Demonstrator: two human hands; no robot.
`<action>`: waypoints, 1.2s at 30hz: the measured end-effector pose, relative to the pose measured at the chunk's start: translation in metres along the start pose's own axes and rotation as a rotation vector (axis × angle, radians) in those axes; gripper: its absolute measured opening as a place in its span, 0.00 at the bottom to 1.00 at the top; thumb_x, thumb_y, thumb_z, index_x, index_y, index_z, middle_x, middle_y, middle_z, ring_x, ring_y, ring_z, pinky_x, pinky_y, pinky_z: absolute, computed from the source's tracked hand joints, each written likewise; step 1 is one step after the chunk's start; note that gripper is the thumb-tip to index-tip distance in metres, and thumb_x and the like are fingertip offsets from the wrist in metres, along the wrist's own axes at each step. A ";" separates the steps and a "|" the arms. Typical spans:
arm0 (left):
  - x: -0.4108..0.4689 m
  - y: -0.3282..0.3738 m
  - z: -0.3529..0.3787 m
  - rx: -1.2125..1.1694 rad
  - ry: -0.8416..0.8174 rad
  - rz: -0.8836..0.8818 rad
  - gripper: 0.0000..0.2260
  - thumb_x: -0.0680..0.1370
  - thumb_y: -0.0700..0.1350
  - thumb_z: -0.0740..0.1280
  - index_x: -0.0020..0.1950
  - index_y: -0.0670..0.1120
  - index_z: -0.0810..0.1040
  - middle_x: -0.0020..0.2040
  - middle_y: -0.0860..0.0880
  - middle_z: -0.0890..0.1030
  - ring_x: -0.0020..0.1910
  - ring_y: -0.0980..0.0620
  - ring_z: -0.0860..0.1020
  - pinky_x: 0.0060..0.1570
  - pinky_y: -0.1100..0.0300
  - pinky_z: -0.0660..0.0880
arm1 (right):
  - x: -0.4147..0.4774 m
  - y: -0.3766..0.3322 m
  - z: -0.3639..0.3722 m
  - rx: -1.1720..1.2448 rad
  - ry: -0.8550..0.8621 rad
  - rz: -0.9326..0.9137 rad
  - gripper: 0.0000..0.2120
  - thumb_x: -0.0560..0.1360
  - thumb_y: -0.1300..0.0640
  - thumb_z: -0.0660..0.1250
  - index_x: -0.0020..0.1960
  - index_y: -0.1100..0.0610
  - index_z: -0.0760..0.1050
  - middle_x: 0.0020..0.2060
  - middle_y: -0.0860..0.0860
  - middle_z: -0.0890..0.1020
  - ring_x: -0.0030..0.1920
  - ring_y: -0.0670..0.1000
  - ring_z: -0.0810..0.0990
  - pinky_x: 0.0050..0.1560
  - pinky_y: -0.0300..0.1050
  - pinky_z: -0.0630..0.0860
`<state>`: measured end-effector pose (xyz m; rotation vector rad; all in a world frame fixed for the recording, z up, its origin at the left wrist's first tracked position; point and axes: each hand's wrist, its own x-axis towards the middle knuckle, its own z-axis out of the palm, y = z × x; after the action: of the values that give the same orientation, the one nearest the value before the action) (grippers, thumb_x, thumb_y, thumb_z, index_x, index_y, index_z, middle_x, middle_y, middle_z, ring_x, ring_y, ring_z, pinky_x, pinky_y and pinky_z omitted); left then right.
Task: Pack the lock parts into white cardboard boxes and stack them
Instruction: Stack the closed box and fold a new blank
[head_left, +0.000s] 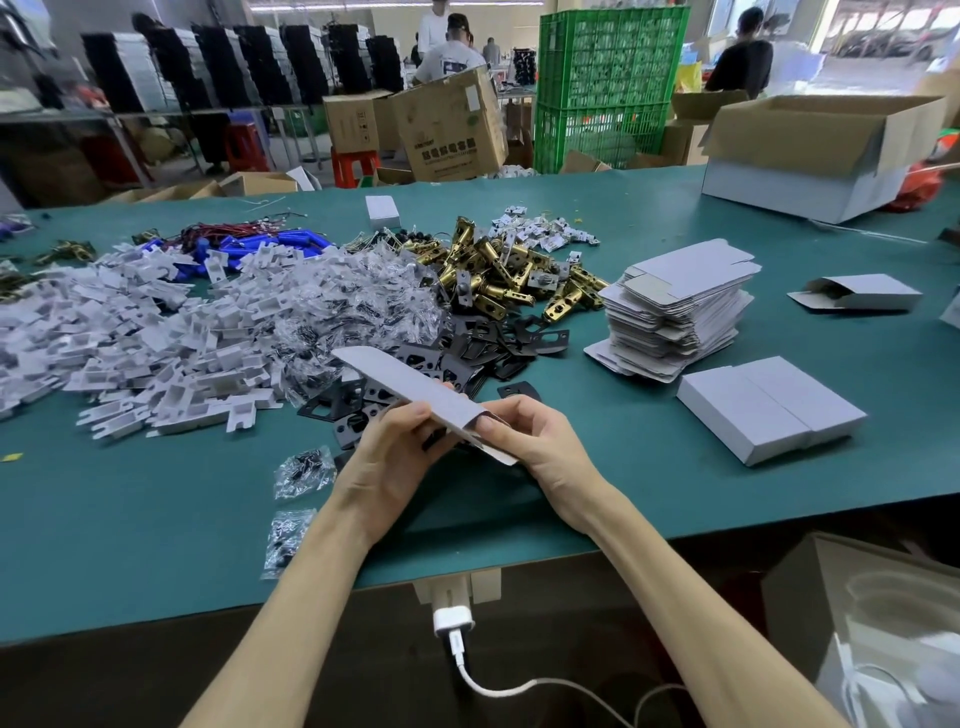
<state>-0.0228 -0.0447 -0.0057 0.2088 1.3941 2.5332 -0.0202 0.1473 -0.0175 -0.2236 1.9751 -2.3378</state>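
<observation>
Workshop floor, long table (156, 493) with a matte green top. Green plastic crates (608, 78) and brown cartons sit behind it, with people working further back.

Parts are heaped across the middle of the table:
- inserts (130, 332): white folded card, angular, big pile on the left
- screw bags (353, 291): clear crinkly plastic, heaped mid-table, plus two loose bags (304, 470) on the near side
- latches (509, 270): brass-coloured metal, tubular with flat faceplates, far centre
- plates (498, 343): flat black sheet with cut-outs, spread just beyond the hands
- blue cylinders (270, 244) with red and black wires, far left

Boxes, all on the right:
- blank stack (675, 312): flat white die-cut card, the pile leaning a bit
- two closed boxes (763, 410): white, rectangular, side by side and touching, nearer than the stack
- one open box (862, 296) lying on its side, far right
- large carton (810, 156), flaps open, far right corner

The blank (410, 384) in hand is white card, still flattened and long, with a rounded flap at the far end. It is held off the table above the plates and tilts up toward far left.

The left hand (389, 457) grips the blank's near-left edge from below, thumb on top. The right hand (540, 441) pinches its near end, thumb on top and fingers curled under. The hands are close together, with the blank bridging them and sticking out well past both.
</observation>
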 end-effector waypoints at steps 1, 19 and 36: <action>0.000 0.000 0.000 -0.013 0.001 -0.006 0.28 0.73 0.49 0.72 0.69 0.35 0.73 0.66 0.33 0.74 0.71 0.36 0.73 0.72 0.45 0.73 | 0.000 0.000 0.000 -0.019 0.003 -0.010 0.12 0.75 0.56 0.75 0.55 0.61 0.82 0.49 0.54 0.87 0.48 0.47 0.82 0.51 0.38 0.76; 0.003 -0.006 0.003 0.159 0.104 -0.028 0.28 0.73 0.46 0.72 0.72 0.36 0.75 0.66 0.35 0.81 0.66 0.33 0.79 0.69 0.39 0.75 | 0.001 -0.006 -0.001 0.140 -0.031 0.059 0.23 0.80 0.44 0.66 0.62 0.62 0.80 0.50 0.55 0.83 0.50 0.51 0.81 0.52 0.44 0.80; 0.004 -0.016 0.005 0.233 0.195 0.016 0.16 0.82 0.49 0.67 0.60 0.37 0.81 0.54 0.38 0.87 0.48 0.42 0.87 0.44 0.53 0.85 | -0.004 -0.002 -0.001 0.074 0.030 0.051 0.12 0.81 0.61 0.66 0.59 0.67 0.81 0.55 0.61 0.86 0.51 0.55 0.84 0.51 0.45 0.81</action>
<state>-0.0236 -0.0314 -0.0169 0.0121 1.7691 2.4540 -0.0163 0.1495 -0.0155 -0.1324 1.8790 -2.3905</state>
